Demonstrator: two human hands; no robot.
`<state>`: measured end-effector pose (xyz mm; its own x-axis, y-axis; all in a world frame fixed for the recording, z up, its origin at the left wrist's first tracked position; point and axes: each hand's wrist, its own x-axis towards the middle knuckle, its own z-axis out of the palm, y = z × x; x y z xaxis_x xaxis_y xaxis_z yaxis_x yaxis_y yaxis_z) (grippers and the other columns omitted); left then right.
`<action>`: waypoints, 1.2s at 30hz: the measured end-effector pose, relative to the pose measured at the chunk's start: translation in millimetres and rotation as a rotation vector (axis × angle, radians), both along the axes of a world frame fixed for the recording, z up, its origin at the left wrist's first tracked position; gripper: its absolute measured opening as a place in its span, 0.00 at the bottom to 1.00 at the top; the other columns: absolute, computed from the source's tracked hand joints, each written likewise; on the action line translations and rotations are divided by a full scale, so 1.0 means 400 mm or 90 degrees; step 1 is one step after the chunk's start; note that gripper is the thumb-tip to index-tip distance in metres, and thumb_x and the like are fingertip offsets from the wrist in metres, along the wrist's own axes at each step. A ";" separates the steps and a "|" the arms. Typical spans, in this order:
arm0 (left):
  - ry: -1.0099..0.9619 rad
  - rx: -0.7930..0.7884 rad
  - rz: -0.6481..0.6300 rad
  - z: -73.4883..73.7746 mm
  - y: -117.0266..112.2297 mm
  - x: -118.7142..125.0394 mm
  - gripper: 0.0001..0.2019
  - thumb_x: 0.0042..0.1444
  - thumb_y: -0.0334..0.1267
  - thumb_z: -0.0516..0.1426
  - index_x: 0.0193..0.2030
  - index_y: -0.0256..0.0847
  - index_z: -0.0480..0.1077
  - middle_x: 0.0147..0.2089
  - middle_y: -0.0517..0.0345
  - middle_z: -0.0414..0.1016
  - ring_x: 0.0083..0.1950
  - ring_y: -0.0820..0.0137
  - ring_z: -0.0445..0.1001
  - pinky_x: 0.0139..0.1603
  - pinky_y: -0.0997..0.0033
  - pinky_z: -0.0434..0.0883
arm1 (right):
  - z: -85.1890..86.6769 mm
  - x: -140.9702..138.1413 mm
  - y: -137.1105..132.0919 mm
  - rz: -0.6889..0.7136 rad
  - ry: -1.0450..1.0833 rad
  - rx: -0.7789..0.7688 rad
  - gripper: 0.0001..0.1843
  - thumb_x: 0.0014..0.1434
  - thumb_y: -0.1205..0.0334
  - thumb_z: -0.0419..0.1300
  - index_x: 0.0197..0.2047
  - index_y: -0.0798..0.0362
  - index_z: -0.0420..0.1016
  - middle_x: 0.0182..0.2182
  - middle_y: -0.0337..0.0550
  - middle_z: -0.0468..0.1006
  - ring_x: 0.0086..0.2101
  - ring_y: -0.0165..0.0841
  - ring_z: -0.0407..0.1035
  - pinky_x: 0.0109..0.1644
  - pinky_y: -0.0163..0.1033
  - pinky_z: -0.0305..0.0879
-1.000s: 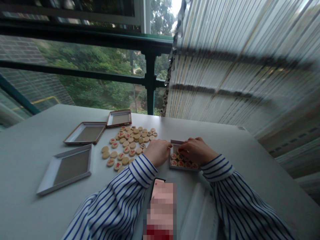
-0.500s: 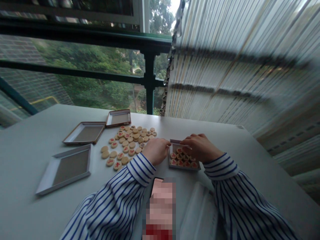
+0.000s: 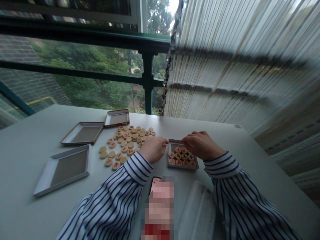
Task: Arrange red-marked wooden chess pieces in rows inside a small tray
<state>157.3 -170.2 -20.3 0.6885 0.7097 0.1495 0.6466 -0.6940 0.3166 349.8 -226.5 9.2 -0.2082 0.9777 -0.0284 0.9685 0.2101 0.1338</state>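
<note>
A small shallow box [image 3: 183, 167] with grey walls lies on the table in front of me. In it lie Chinese chess pieces [image 3: 185, 163] in rows, marked with red or black characters. My left hand [image 3: 153, 149] is closed, thumb and forefinger pinched together at the box's back left corner. Closed too, my right hand [image 3: 202, 145] bends over the back right part of the box, its fingertips by the back rim. What either hand pinches, if anything, is hidden. Many loose chess pieces [image 3: 130, 145] lie scattered left of my left hand, some face down, some stacked.
Three shallow trays stand to the left: a white one [image 3: 89, 160] in front, a brown-edged one [image 3: 98, 134] behind it, and a smaller one [image 3: 116, 124] farther back. A phone [image 3: 155, 183], partly blurred out, and clear plastic wrapping [image 3: 197, 206] lie near me on the white table [image 3: 22, 146].
My right hand has lifted slightly back from the box, and a second piece now shows in its rearmost row. My left fingertips stay by the box's corner. The whole view has shifted a little.
</note>
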 end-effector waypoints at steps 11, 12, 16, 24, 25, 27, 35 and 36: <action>-0.052 0.056 -0.029 0.005 -0.011 0.004 0.13 0.55 0.34 0.49 0.42 0.40 0.73 0.41 0.54 0.77 0.44 0.66 0.73 0.47 0.66 0.66 | 0.006 -0.006 -0.004 -0.008 -0.001 0.044 0.14 0.60 0.61 0.47 0.40 0.48 0.73 0.35 0.41 0.77 0.39 0.35 0.67 0.40 0.41 0.50; -0.057 0.061 -0.036 0.009 -0.016 0.005 0.13 0.55 0.35 0.49 0.41 0.40 0.73 0.41 0.53 0.77 0.44 0.66 0.73 0.47 0.66 0.66 | 0.008 -0.006 -0.004 -0.009 -0.003 0.045 0.14 0.59 0.61 0.47 0.40 0.48 0.73 0.35 0.41 0.77 0.39 0.35 0.67 0.40 0.41 0.50; -0.075 0.065 -0.045 0.023 -0.030 0.008 0.12 0.56 0.35 0.50 0.41 0.40 0.73 0.40 0.53 0.77 0.43 0.67 0.73 0.47 0.66 0.66 | 0.013 -0.008 -0.003 -0.017 -0.009 0.044 0.14 0.59 0.62 0.47 0.42 0.47 0.72 0.37 0.41 0.77 0.41 0.35 0.67 0.41 0.41 0.51; -0.111 0.088 -0.038 0.041 -0.028 -0.009 0.12 0.56 0.35 0.50 0.41 0.38 0.73 0.40 0.53 0.77 0.43 0.66 0.73 0.47 0.67 0.67 | 0.019 -0.009 -0.009 -0.024 0.008 0.097 0.15 0.59 0.62 0.47 0.44 0.48 0.72 0.39 0.43 0.77 0.41 0.35 0.67 0.43 0.41 0.53; -0.116 0.090 -0.035 0.044 -0.027 -0.013 0.12 0.56 0.35 0.50 0.41 0.38 0.72 0.40 0.53 0.77 0.43 0.67 0.73 0.47 0.67 0.67 | 0.021 -0.011 -0.010 -0.023 0.012 0.106 0.15 0.59 0.63 0.47 0.44 0.48 0.72 0.39 0.44 0.77 0.41 0.35 0.67 0.43 0.41 0.53; -0.130 0.090 -0.023 0.049 -0.023 -0.023 0.12 0.55 0.35 0.50 0.42 0.38 0.72 0.40 0.53 0.77 0.42 0.67 0.73 0.46 0.67 0.67 | 0.025 -0.015 -0.013 -0.020 0.019 0.123 0.15 0.59 0.63 0.47 0.44 0.49 0.72 0.39 0.44 0.77 0.41 0.34 0.67 0.43 0.41 0.53; -0.207 0.079 0.055 0.044 -0.005 -0.109 0.11 0.56 0.36 0.50 0.42 0.39 0.71 0.40 0.54 0.76 0.41 0.68 0.73 0.44 0.68 0.69 | 0.026 -0.020 -0.014 0.000 0.034 0.168 0.15 0.60 0.62 0.47 0.45 0.49 0.72 0.37 0.44 0.78 0.40 0.34 0.67 0.42 0.41 0.52; -0.223 0.082 0.072 0.042 -0.002 -0.122 0.12 0.56 0.37 0.50 0.42 0.39 0.71 0.40 0.54 0.76 0.41 0.69 0.73 0.44 0.68 0.69 | 0.025 -0.021 -0.015 0.003 0.035 0.173 0.15 0.60 0.62 0.47 0.44 0.50 0.72 0.37 0.44 0.78 0.40 0.34 0.67 0.42 0.41 0.52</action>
